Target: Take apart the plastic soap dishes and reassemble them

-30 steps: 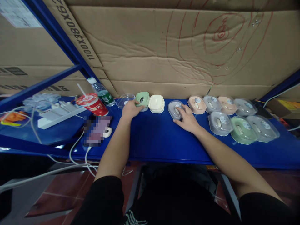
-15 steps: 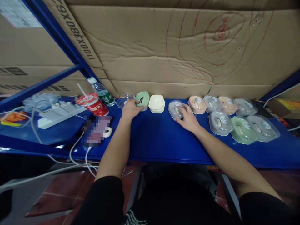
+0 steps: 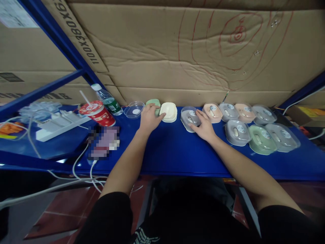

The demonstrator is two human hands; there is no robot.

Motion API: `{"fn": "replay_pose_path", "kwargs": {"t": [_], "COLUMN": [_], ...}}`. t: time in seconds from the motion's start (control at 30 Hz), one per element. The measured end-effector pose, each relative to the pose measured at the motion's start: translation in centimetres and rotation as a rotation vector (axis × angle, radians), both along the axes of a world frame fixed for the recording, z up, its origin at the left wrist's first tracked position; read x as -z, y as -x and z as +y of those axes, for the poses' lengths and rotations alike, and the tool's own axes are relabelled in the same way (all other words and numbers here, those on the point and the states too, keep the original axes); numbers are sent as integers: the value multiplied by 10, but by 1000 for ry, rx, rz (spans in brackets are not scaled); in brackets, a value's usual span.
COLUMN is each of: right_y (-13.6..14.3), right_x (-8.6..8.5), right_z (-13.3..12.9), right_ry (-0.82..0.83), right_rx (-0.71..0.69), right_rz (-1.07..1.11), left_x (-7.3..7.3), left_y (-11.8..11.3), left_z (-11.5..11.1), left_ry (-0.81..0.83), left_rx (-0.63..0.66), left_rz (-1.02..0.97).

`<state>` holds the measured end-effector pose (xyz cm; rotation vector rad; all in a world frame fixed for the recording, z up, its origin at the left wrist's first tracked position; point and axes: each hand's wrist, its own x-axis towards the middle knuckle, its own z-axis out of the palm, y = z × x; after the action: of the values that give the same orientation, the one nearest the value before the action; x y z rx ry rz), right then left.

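Note:
My left hand (image 3: 150, 119) is over the front of a light green plastic container (image 3: 154, 102), hiding much of it. Its fingers are apart, and the thumb points to a cream container (image 3: 169, 112) just to the right. My right hand (image 3: 206, 128) rests against the right side of a grey container (image 3: 188, 117) under a clear cover. The fingers lie stretched along that side, with the thumb at its front corner. Left of the green container lies a clear cover (image 3: 132, 110) with a round white sticker.
On the blue table (image 3: 177, 156), several covered containers (image 3: 237, 132) in grey, peach and green stand at the right. To the left are a red cup (image 3: 100, 115) with a straw, a water bottle (image 3: 109, 101), a blurred-out item (image 3: 104, 142) and a power strip (image 3: 61, 125) with cables.
My left hand has moved right, from the green container's left side to its front, near the cream one. My right hand has slid from the grey container's top to its right side.

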<state>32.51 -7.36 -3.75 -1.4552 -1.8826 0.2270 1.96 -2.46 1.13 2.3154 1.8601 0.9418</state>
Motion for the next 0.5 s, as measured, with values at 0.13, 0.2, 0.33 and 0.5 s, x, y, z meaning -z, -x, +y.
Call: {"fn": "replay_pose_path", "kwargs": {"t": [0.13, 0.2, 0.33, 0.5], "right_y": [2, 4, 6, 12], "right_x": [-9, -15, -17, -6], "right_z": [-6, -11, -21, -26], "right_ry": [-85, -137, -168, -52], "right_rx": [17, 11, -48, -225], "right_rz": [54, 93, 235, 573], "left_x": [2, 4, 12, 22], "left_y": [-11, -17, -34, -46], "left_z": [-6, -9, -17, -28], "left_ry": [17, -1, -131, -268], "left_rx": [48, 90, 294, 580], "left_rz": [18, 15, -19, -89]}}
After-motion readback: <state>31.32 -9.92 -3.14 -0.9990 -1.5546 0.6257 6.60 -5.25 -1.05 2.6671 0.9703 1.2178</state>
